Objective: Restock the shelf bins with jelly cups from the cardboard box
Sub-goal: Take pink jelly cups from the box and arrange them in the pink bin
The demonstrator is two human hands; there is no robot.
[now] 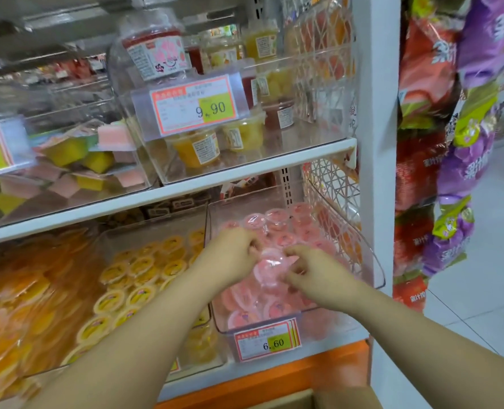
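Where the pink jelly cups (270, 265) lie heaped in the clear bin (327, 323) on the lower shelf (203, 380), the left hand (230, 255) and the right hand (312, 276), close together, curl their fingers on the top cups; yellow cups (132, 278) lie just left; the cardboard box (318, 401) shows below.

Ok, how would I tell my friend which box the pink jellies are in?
Find the white post on the shelf unit's right side, then look at the lower shelf. The clear bin right beside that post is it. It alone holds pink cups and wears a 6.60 tag; next door sit yellow cups.
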